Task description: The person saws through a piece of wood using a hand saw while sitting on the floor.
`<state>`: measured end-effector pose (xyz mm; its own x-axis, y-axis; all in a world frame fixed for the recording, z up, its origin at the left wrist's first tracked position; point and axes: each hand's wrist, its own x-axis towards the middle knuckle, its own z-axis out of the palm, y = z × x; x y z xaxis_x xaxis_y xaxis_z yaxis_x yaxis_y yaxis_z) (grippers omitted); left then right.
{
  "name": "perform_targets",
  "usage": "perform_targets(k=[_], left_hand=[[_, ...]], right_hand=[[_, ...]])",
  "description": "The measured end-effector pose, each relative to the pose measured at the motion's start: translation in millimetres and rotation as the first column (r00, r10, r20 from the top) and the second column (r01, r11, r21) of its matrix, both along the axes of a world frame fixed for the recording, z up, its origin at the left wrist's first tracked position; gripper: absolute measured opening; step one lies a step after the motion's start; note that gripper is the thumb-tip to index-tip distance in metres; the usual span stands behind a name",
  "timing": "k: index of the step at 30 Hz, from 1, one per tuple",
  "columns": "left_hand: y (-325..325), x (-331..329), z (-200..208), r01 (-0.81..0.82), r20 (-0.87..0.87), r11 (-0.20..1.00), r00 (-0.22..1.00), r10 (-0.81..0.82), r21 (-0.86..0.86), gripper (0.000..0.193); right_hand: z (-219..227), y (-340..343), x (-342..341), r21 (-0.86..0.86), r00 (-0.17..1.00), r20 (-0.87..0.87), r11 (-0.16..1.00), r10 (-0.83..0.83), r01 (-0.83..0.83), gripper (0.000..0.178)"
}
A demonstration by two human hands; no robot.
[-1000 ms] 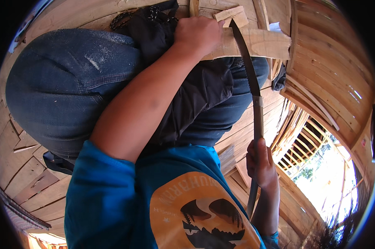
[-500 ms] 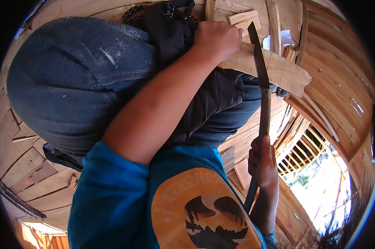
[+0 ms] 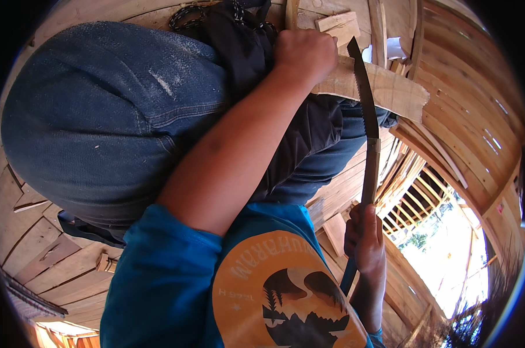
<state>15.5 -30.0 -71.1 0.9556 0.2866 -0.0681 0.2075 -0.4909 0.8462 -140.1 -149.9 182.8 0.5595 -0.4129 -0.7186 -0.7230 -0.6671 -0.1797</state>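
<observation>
Pale wood is resting under the left hand (image 3: 306, 55), between 12 and 1 o'clock, which is curling closed over the board's (image 3: 399, 90) left end, its fingertips hiding from view. Near 4 o'clock, the right hand (image 3: 367, 238) is wrapping firmly around the handle of the saw (image 3: 373, 148). From the left hand, the board is running just past 3 o'clock; from the right, the saw is pointing toward 12, its blade crossing the board nearly squarely, teeth facing 9. Whether they are touching, I cannot tell. The left hand is sitting nearer that crossing. Farther out, dusty jeans (image 3: 100, 104) are bulging toward 10 o'clock, an offcut (image 3: 341, 26) is lying at 1, and a plank wall (image 3: 465, 87) is curving at 2.
</observation>
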Motion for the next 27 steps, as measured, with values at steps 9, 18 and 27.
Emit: perform_targets(k=[9,18,27], left_hand=[[8,-5,3,-0.051,-0.049,0.999,0.997,0.051,-0.004,0.051],[5,6,-10,-0.023,-0.127,0.999,0.992,0.02,-0.022,0.043],[11,5,-13,-0.011,-0.048,1.0,0.999,0.011,-0.003,0.042]], right_hand=[[-44,-20,33,-0.003,0.969,0.061,0.971,0.241,-0.241,0.053],[-3,-11,8,0.017,0.986,-0.035,0.987,0.161,-0.16,0.056],[-16,-31,39,0.001,0.982,-0.028,0.983,0.186,-0.186,0.054]])
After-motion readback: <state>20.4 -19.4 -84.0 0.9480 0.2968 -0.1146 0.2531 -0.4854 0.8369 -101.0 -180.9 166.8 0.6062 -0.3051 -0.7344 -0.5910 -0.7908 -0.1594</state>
